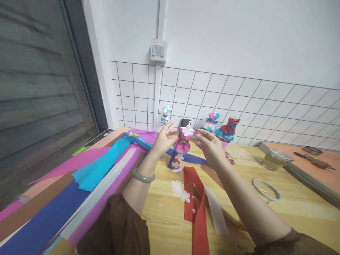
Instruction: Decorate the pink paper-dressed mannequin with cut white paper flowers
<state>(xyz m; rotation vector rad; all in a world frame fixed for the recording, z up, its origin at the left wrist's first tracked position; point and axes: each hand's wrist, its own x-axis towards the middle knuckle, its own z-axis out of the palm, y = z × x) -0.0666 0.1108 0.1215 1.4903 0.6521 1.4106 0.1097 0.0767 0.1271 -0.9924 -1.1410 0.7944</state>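
Note:
A miniature dress form in a pink crepe-paper dress point(183, 145) stands upright between my hands, white paper flowers on its top. Below the skirt is a brown cylinder point(175, 161) with pale flower cut-outs. My left hand point(166, 141) is at the dress's left side, its fingers apart; whether a fingertip touches the paper I cannot tell. To the right of the dress is my right hand point(210, 143), fingers bent and spread, with a gap to the dress. Loose white paper flowers point(177, 188) lie on the table in front, beside a red paper strip point(199, 216).
Coloured crepe-paper strips point(106, 166) spread along the left. Several other dressed miniature forms point(227, 129) stand at the back near the wall. On the right are a tape roll point(267, 190), a clear cup point(276, 159) and an orange surface point(318, 154) with scissors point(316, 161).

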